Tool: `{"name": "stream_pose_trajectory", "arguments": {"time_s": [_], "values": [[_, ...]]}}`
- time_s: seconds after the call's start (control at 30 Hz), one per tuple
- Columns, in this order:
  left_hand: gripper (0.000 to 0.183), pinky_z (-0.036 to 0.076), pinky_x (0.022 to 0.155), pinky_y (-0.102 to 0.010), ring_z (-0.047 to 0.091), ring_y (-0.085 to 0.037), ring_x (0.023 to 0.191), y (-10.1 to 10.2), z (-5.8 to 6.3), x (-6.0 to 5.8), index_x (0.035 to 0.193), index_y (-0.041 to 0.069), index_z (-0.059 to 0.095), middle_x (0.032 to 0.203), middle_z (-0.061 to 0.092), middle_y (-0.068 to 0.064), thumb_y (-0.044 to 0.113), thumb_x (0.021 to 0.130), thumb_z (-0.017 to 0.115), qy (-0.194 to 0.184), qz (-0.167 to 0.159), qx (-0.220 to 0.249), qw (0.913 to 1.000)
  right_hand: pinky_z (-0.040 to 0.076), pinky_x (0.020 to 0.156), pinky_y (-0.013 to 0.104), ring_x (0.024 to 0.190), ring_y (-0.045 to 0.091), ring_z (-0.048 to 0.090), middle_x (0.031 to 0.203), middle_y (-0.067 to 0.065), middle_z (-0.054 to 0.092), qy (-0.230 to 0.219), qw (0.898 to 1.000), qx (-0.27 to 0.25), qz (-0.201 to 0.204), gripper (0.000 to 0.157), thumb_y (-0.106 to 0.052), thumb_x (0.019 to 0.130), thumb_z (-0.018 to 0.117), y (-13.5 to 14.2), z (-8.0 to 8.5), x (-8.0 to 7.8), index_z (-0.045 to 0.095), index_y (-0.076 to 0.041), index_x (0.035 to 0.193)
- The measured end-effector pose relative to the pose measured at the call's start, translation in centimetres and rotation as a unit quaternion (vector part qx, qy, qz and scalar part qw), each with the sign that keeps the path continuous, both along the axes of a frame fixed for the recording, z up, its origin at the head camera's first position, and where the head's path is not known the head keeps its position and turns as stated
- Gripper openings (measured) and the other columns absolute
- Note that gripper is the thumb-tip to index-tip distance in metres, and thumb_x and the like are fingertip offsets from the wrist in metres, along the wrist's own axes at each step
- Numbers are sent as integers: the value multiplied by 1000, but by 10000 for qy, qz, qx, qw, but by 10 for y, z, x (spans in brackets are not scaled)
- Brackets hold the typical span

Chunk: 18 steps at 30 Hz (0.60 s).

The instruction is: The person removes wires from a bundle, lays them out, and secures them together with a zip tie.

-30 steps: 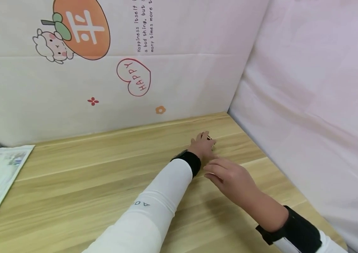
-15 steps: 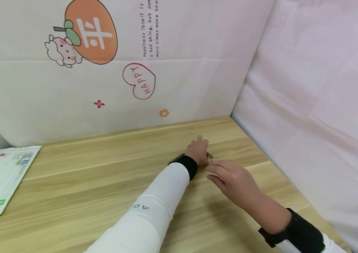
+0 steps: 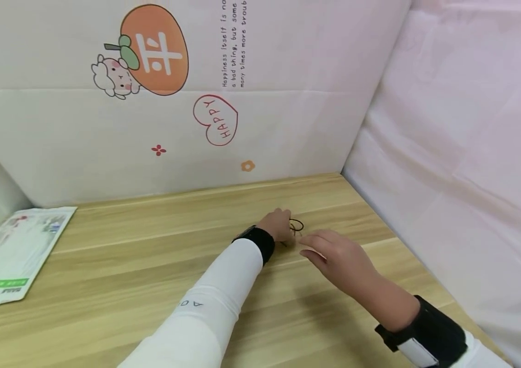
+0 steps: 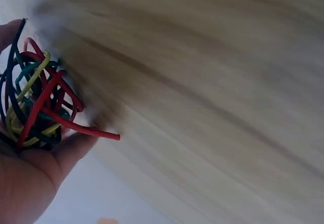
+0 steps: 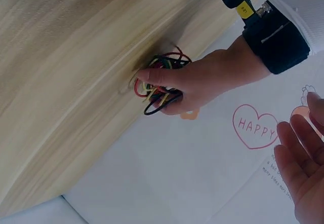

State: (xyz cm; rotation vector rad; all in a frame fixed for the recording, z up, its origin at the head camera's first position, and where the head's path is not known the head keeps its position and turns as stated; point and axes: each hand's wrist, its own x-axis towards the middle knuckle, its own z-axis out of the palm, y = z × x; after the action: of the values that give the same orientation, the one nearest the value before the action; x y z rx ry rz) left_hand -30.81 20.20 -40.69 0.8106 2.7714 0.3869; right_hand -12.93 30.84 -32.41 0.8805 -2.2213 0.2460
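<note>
My left hand (image 3: 276, 225) curls its fingers round a tangled bundle of thin coloured wires (image 4: 40, 97) at the table surface. Red, yellow, green and dark strands show in it. One red end sticks out past the fingers in the left wrist view, and a dark loop pokes out beside the hand in the head view. Much of the bundle is hidden by the hand. Just to the right, my right hand (image 3: 340, 260) hovers above the table with nothing in it, its fingers extended and loosely bent, thumb apart. In the right wrist view its palm shows at the edge.
The wood-patterned table (image 3: 150, 266) lies under both hands. A white plastic mailing bag (image 3: 16, 250) with a green stripe lies at the left. A printed white backdrop (image 3: 288, 122) rises behind the table, and a plain white cloth (image 3: 472, 153) hangs along the right side.
The left hand's spread fingers have drawn together round the wires. That hand has come back slightly nearer and left. The right hand has barely moved; the head view has shifted a little.
</note>
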Motion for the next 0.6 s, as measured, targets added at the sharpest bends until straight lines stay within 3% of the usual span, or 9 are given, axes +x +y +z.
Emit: {"name": "stream_pose_trajectory", "arguments": {"time_s": [0.1, 0.2, 0.37, 0.5, 0.6], "values": [[63, 49, 78, -30, 58, -18, 92, -15, -1, 0, 123, 9, 50, 108, 61, -5, 30, 73, 81, 27, -81, 320, 9995, 54, 63, 31, 79, 19, 67, 88, 4, 69, -42, 10000, 28, -41, 32, -4, 65, 84, -5, -1, -2, 71, -6, 94], [64, 49, 79, -30, 59, -16, 92, -34, -1, 0, 124, 8, 49, 106, 64, -5, 29, 74, 82, 158, -136, 640, 9977, 54, 62, 32, 79, 20, 67, 87, 4, 69, -113, 9998, 71, -110, 30, -4, 66, 84, -12, -2, -6, 71, -6, 92], [59, 50, 78, -32, 62, -16, 85, -72, 2, 3, 137, 12, 48, 105, 68, -4, 31, 85, 69, 42, -26, 927, 9957, 54, 64, 32, 80, 19, 67, 88, 3, 70, -627, 9972, 236, -320, 25, -7, 73, 81, -25, -5, -15, 70, -7, 96], [33, 49, 78, -32, 62, -15, 80, -96, 14, 11, 116, 14, 66, 95, 69, -1, 35, 90, 62, 129, -75, 1027, 9946, 54, 65, 32, 79, 18, 67, 89, 4, 70, -1019, 9931, 359, -448, 21, -7, 79, 78, -32, -5, -22, 70, -6, 99], [21, 48, 71, -30, 58, -14, 70, -109, 25, 17, 95, 14, 71, 77, 66, 1, 33, 93, 61, 199, -215, 1216, 9921, 54, 66, 33, 80, 20, 68, 89, 5, 70, -1167, 9911, 354, -529, 19, -6, 80, 76, -36, -3, -26, 70, -5, 99]]}}
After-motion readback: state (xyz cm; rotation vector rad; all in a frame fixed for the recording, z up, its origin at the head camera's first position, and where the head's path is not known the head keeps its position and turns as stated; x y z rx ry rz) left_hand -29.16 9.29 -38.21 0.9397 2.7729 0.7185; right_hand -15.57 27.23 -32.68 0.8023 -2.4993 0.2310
